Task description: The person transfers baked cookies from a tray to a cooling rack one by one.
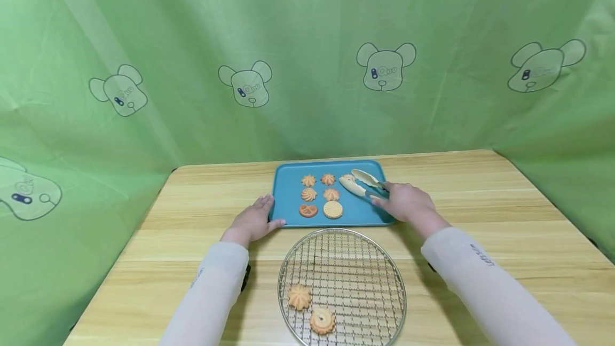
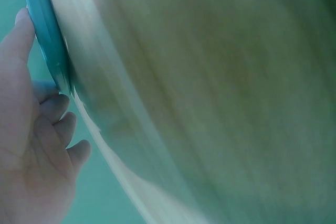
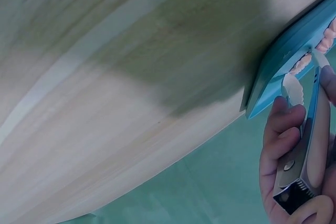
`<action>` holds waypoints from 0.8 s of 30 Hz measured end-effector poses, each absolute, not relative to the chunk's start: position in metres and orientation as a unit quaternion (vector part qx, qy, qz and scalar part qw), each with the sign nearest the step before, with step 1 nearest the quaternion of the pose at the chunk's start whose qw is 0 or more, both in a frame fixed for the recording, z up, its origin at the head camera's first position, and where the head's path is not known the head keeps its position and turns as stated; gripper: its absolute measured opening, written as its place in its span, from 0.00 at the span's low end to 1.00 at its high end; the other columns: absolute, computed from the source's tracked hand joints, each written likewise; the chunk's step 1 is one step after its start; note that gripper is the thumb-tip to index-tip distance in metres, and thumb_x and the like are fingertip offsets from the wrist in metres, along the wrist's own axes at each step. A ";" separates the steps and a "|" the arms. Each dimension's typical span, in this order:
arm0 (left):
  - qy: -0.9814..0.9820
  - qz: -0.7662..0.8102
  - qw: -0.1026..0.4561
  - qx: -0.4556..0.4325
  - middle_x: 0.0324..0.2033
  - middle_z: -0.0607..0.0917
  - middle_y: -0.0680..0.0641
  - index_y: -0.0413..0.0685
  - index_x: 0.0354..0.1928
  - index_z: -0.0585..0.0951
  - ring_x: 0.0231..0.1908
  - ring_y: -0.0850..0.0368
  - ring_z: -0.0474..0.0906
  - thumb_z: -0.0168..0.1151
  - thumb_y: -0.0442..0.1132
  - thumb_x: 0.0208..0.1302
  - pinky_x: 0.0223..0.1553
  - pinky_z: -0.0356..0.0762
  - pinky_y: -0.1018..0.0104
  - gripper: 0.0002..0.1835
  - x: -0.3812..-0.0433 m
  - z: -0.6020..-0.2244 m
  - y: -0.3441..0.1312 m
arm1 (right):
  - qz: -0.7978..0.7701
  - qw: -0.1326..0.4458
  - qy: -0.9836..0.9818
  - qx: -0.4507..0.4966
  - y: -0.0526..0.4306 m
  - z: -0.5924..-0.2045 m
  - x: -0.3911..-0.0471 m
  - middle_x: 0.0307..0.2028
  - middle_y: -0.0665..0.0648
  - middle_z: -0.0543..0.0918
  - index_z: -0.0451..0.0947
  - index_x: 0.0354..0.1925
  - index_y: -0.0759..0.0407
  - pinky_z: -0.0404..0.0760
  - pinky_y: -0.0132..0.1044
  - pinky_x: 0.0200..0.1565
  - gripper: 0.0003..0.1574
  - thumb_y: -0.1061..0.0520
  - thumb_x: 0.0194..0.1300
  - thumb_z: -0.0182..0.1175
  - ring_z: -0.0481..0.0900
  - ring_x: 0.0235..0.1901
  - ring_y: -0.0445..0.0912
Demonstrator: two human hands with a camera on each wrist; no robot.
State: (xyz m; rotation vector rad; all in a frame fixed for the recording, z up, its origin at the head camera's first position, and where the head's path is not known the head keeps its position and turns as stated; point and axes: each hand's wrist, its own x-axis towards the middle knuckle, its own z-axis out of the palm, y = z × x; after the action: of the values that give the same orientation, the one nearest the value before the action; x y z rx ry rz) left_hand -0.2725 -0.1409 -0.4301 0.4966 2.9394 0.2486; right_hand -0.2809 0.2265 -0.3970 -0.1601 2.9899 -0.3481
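My right hand (image 1: 410, 203) grips a pair of tongs (image 3: 299, 161) with cream-coloured tips over the blue tray (image 1: 288, 170). The tips stand spread on either side of a cookie (image 1: 348, 177) at the back of the tray, partly covering it in the head view. At the tray's left edge rests my left hand (image 1: 253, 220), its thumb at the front corner and its fingers along the side. Left of the tongs lie several cookies in two columns, among them a pretzel-shaped one (image 1: 308, 211) and a round pale one (image 1: 333, 209).
Just in front of the tray, a round wire rack (image 1: 355, 276) lies on the wooden table (image 1: 495, 218). On its left part are a flower-shaped cookie (image 1: 299, 297) and a ring-topped cookie (image 1: 322, 321). A green curtain (image 1: 312, 122) hangs behind the table and at both sides.
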 end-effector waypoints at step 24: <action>0.980 0.083 0.075 0.162 0.72 0.52 0.42 0.38 0.73 0.52 0.71 0.45 0.46 0.48 0.64 0.66 0.69 0.48 0.53 0.46 -0.273 -0.431 -0.141 | -0.116 0.034 0.990 -0.075 0.236 -0.392 -0.272 0.54 0.75 0.75 0.56 0.71 0.61 0.74 0.43 0.20 0.50 0.29 0.65 0.49 0.77 0.35 0.58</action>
State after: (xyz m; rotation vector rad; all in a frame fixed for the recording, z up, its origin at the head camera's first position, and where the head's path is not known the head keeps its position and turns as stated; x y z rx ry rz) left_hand -0.2735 -0.1414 -0.4310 0.4870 2.9416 0.2487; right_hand -0.2716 0.2360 -0.3919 -0.2302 3.0435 -0.3566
